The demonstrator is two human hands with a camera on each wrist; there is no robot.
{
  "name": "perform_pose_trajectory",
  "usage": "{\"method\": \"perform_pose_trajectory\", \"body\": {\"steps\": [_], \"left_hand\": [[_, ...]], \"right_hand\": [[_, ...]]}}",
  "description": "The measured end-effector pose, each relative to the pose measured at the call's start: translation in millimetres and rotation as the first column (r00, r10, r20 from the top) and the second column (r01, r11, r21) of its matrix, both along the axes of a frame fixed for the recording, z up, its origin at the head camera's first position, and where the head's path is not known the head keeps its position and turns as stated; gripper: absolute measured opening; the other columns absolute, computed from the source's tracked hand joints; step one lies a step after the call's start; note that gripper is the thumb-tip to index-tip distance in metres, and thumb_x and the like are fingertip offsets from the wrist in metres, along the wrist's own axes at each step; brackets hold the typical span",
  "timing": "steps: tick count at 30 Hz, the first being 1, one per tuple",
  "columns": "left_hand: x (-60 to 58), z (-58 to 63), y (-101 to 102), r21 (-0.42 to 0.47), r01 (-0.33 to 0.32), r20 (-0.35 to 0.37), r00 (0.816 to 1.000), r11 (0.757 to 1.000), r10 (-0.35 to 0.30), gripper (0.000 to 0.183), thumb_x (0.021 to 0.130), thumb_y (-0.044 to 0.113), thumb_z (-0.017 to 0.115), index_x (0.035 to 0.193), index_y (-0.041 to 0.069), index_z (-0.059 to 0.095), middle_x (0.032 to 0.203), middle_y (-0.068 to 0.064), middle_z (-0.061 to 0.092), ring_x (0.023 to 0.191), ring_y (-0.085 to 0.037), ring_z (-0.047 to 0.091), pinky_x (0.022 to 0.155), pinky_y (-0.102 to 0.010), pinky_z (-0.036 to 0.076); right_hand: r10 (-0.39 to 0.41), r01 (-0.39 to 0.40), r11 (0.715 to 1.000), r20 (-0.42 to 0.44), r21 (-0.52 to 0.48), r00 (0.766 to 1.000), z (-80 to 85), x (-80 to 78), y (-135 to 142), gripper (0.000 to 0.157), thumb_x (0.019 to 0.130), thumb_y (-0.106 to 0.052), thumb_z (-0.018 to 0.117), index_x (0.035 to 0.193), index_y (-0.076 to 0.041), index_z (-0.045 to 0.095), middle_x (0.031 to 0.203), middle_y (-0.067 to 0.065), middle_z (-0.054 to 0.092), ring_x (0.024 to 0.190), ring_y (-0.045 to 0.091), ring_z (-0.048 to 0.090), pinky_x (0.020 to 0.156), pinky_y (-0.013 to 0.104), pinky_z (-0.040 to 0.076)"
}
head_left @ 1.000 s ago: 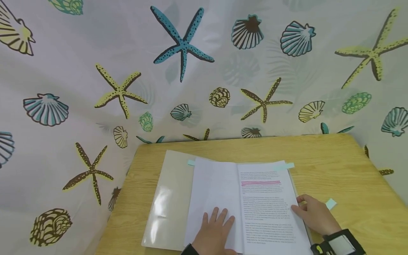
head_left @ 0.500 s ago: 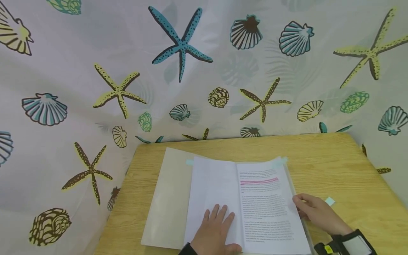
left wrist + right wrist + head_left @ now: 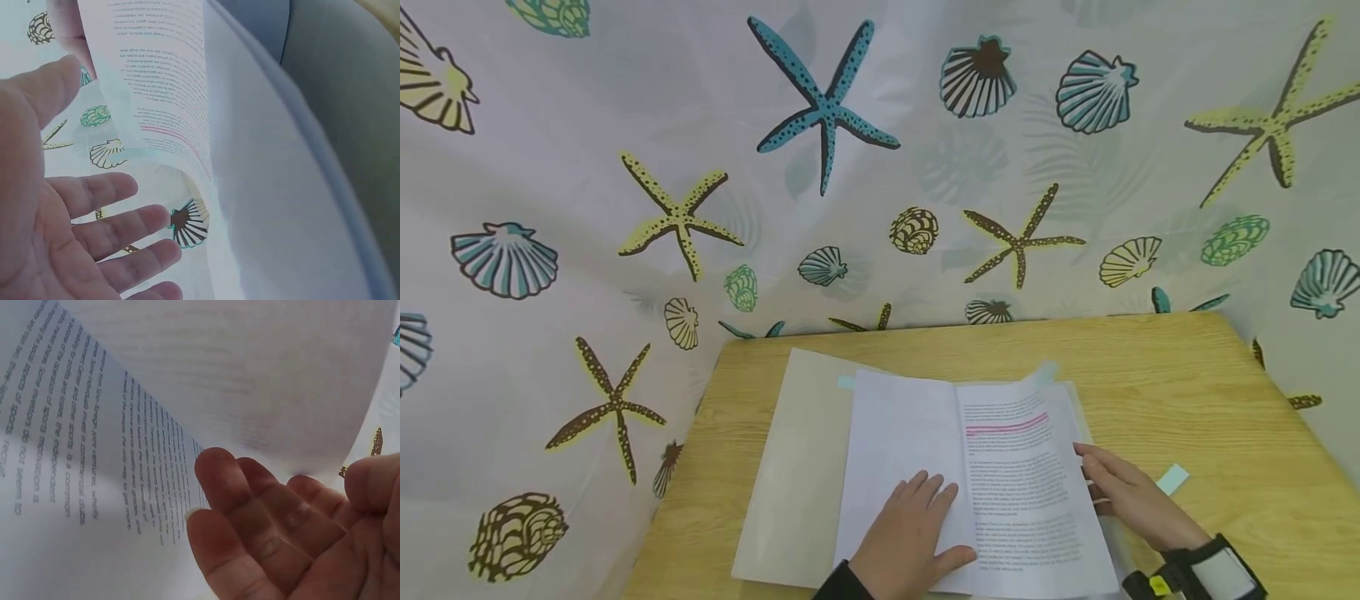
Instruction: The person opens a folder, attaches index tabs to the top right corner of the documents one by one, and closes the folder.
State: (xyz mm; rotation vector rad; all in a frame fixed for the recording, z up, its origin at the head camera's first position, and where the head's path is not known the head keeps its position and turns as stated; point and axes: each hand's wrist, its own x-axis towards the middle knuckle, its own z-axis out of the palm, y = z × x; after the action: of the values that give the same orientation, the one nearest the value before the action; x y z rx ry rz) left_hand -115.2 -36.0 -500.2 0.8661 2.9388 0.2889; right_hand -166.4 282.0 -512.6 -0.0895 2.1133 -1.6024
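An open booklet of printed sheets lies on a glossy cream cover. Its blank left page is under my left hand, whose fingers are spread and extended. The right page carries text and pink highlighter lines, and its outer edge curves upward. My right hand is at that raised edge. In the right wrist view, the right fingers reach beneath the lifted page while the thumb stands apart. The left wrist view shows the left palm and its separated fingers.
Pale teal tabs mark the page top corner and the left page's upper edge. Beyond the right hand is a similar pale strip. A wooden table runs back to a curtain printed with shells and starfish.
The right page's outer edge has risen and bent leftward, carrying its tab along. My right hand has shifted slightly left and up; the left hand's thumb has moved onto the booklet's middle.
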Motion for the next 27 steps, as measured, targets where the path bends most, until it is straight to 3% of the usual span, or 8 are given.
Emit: {"method": "perform_pose_trajectory", "body": {"steps": [7,12,16,21,25,27], "left_hand": [[1.4,-3.0,-0.2,0.06,0.033,-0.042,0.999,0.998,-0.031,0.068,0.091,0.061,0.045,0.134,0.008,0.048,0.13,-0.009,0.053,0.123,-0.025,0.044,0.1,-0.043,0.04],[2.5,-4.2,-0.4,0.115,0.095,-0.082,0.993,0.989,-0.086,0.063,0.096,0.056,0.039,0.131,0.005,0.049,0.126,-0.008,0.056,0.118,-0.021,0.049,0.098,-0.038,0.041],[1.1,-2.2,-0.5,0.135,0.086,-0.041,0.996,0.987,-0.081,0.062,0.098,0.056,0.031,0.131,0.006,0.05,0.125,-0.006,0.057,0.117,-0.018,0.049,0.098,-0.036,0.042],[-0.9,2.2,-3.9,0.202,0.089,-0.033,0.996,0.975,-0.084,0.059,0.101,0.052,0.026,0.129,0.007,0.051,0.122,-0.004,0.06,0.114,-0.016,0.051,0.096,-0.035,0.043],[-1.3,6.4,-11.1,0.298,0.081,-0.058,0.996,0.951,-0.066,0.053,0.102,0.045,0.027,0.127,0.006,0.054,0.118,-0.004,0.062,0.111,-0.015,0.053,0.094,-0.036,0.045],[-1.4,8.5,-15.9,0.366,0.076,-0.055,0.997,0.927,-0.06,0.048,0.103,0.039,0.03,0.128,0.006,0.053,0.117,-0.005,0.063,0.111,-0.015,0.054,0.093,-0.036,0.046]], "right_hand": [[0.05,-0.05,0.999,-0.025,0.004,0.998,-5.8,0.0,-13.6,0.057,0.104,-0.037,0.03,0.142,0.006,0.026,0.12,0.02,0.055,0.099,0.026,0.057,0.078,0.041,0.051],[0.142,-0.143,0.99,-0.043,-0.013,0.989,-9.4,3.1,-26.7,0.06,0.103,-0.04,0.03,0.144,0.004,0.023,0.132,0.023,0.047,0.106,0.026,0.056,0.083,0.044,0.051],[0.189,-0.181,0.981,-0.114,0.076,0.975,-8.5,4.5,-38.3,0.057,0.103,-0.04,0.031,0.145,-0.002,0.026,0.133,0.021,0.048,0.1,0.023,0.058,0.082,0.046,0.05],[0.218,-0.172,0.954,-0.177,0.244,0.96,-1.8,4.1,-53.7,0.052,0.102,-0.042,0.033,0.143,-0.01,0.035,0.117,0.015,0.061,0.09,0.02,0.061,0.077,0.05,0.05],[0.245,-0.185,0.938,-0.185,0.292,0.952,5.3,2.8,-65.8,0.05,0.101,-0.044,0.035,0.143,-0.018,0.035,0.124,0.018,0.057,0.092,0.023,0.061,0.077,0.056,0.05],[0.252,-0.181,0.932,-0.204,0.312,0.946,7.6,3.1,-72.0,0.049,0.1,-0.045,0.036,0.144,-0.022,0.035,0.132,0.018,0.051,0.1,0.026,0.059,0.081,0.058,0.048]]}}
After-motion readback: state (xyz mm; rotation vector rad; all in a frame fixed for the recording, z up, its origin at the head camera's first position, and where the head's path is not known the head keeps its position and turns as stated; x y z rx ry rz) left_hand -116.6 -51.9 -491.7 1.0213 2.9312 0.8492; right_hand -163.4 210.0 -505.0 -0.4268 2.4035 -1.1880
